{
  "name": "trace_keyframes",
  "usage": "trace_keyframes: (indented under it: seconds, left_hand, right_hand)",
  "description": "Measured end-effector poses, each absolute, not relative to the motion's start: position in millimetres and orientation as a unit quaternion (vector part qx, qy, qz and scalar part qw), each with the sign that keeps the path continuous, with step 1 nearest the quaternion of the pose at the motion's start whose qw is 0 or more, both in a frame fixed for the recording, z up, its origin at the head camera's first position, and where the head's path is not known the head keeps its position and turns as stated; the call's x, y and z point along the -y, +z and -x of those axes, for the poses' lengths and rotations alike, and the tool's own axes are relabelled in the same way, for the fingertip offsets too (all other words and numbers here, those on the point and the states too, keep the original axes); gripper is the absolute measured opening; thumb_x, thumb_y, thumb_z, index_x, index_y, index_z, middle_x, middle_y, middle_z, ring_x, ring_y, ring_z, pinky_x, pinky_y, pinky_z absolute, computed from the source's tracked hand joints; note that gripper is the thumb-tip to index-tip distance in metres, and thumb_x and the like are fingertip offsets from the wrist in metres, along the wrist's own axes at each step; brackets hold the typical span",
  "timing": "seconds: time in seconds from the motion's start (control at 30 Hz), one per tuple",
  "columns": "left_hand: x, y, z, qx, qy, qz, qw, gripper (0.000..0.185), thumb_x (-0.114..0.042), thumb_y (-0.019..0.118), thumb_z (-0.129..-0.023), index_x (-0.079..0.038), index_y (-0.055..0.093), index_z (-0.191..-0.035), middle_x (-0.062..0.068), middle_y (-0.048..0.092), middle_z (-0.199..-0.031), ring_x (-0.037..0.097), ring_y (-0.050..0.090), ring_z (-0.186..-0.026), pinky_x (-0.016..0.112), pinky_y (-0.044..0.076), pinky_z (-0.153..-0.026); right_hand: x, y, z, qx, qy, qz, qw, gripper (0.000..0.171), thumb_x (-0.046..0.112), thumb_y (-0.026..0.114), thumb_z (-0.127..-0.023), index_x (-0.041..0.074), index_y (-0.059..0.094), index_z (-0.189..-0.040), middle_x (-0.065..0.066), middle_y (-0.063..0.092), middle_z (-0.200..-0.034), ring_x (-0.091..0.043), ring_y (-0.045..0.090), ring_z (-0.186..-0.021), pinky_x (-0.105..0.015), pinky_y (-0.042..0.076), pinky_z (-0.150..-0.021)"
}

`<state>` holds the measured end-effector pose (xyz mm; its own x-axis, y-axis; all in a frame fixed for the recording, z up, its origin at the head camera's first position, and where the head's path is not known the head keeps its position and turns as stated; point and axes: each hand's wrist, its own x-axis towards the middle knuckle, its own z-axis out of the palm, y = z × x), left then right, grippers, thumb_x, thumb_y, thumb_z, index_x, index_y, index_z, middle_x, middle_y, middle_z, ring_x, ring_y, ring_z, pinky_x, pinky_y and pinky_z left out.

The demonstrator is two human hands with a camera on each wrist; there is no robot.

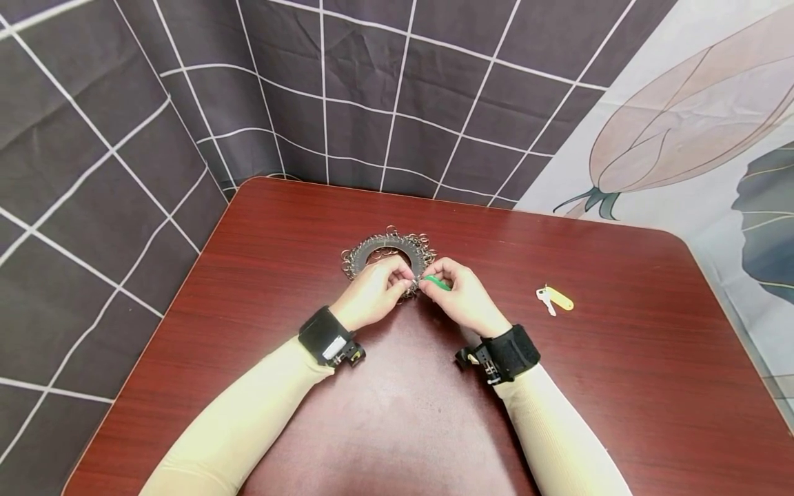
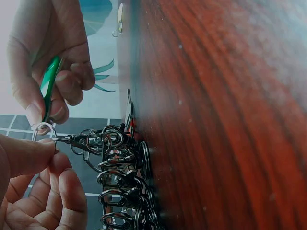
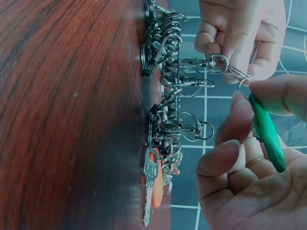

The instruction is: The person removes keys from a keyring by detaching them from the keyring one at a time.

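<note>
Above the red-brown table (image 1: 620,386), green tag (image 1: 438,282) pinched in right hand (image 1: 462,296), left hand (image 1: 372,293) pinching its ring (image 2: 44,130).

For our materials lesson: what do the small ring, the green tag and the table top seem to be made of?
Small ring: looks like polished metal, silvery with bright glints.
Green tag: probably plastic, smooth with an even colour and soft sheen.
Table top: reddish wood grain, glossy; whether solid wood or laminate cannot be told.

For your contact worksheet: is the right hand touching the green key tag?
Touching. The right wrist view shows the right hand pinching the green key tag between thumb and fingers.
</note>
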<state>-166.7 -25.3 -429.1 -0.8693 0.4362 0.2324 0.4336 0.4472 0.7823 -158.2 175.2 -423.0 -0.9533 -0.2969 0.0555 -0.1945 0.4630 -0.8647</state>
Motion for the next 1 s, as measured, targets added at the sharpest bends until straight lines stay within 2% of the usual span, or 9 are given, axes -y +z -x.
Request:
trace_keyframes:
  seconds: [0.3,0.43,0.67,1.0]
  left_hand:
    - [24.3,-427.4,166.2,-0.870,0.422,-0.257,0.014,0.006,-0.012,0.066,-0.091,-0.013,0.068,-0.097,-0.005,0.058,-0.083,0.007,0.055,-0.075,0.023,0.047,-0.069]
    - [24.5,-428.3,167.3,-0.869,0.423,-0.256,0.015,0.004,-0.011,0.067,-0.089,-0.012,0.067,-0.094,-0.005,0.058,-0.082,0.007,0.055,-0.075,0.023,0.048,-0.069]
    - [25.5,-431.5,169.0,-0.871,0.431,-0.237,-0.005,0.006,-0.008,0.062,-0.090,-0.013,0.061,-0.094,-0.004,0.060,-0.083,0.009,0.057,-0.077,0.025,0.048,-0.072]
    - [26.0,-431.2,168.8,-0.859,0.448,-0.244,-0.031,0.007,-0.007,0.061,-0.091,-0.010,0.061,-0.098,-0.002,0.058,-0.082,0.010,0.055,-0.077,0.026,0.047,-0.071]
  right_hand:
    - [-175.2,-422.5,159.5,-0.841,-0.523,0.137,0.031,0.011,0.011,0.067,-0.088,0.009,0.062,-0.098,-0.002,0.062,-0.078,-0.010,0.048,-0.059,-0.022,0.038,-0.053]
    - [-175.3,-422.8,160.0,-0.836,-0.532,0.133,0.027,0.011,0.010,0.067,-0.088,0.009,0.061,-0.098,-0.003,0.064,-0.081,-0.011,0.051,-0.061,-0.022,0.039,-0.053]
    - [-173.4,-418.1,158.9,-0.839,-0.525,0.135,0.037,0.015,0.010,0.067,-0.089,0.002,0.061,-0.101,-0.008,0.064,-0.083,-0.010,0.052,-0.063,-0.021,0.039,-0.055]
    - [-174.1,-427.3,158.3,-0.857,-0.488,0.156,0.059,0.013,0.014,0.070,-0.088,0.011,0.063,-0.098,0.001,0.061,-0.080,-0.009,0.050,-0.062,-0.022,0.041,-0.057]
